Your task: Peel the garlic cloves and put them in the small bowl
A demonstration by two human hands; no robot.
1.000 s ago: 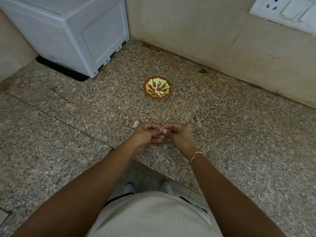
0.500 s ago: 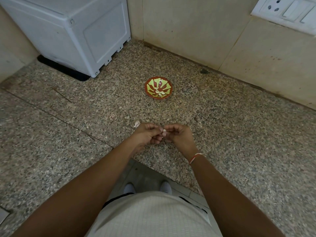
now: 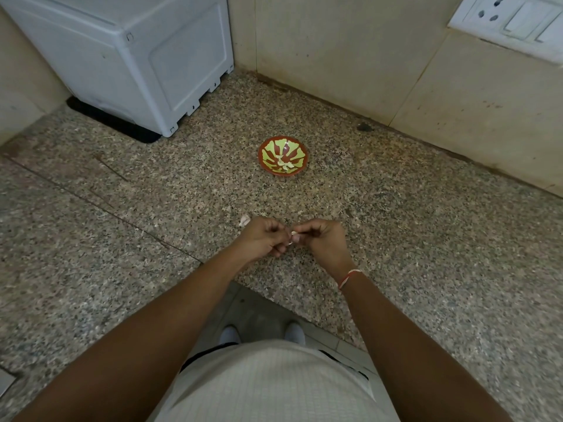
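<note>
From the head view, both my hands meet low over the speckled counter (image 3: 426, 239). My left hand (image 3: 262, 239) and my right hand (image 3: 324, 240) each have a tight pinching grip on one pale garlic clove (image 3: 294, 236) held between them — fingers curled in, fingertips almost touching. Further back, well apart from my hands, sits the small bowl (image 3: 282, 155), red-rimmed with a yellow-green pattern, a few pale peeled cloves (image 3: 285, 163) lying in it. Just beside my left knuckles a pale scrap of garlic (image 3: 244, 221) lies on the stone. A white appliance (image 3: 128, 56) stands in the far left corner — a red thread (image 3: 349, 277) circles my right wrist.
</note>
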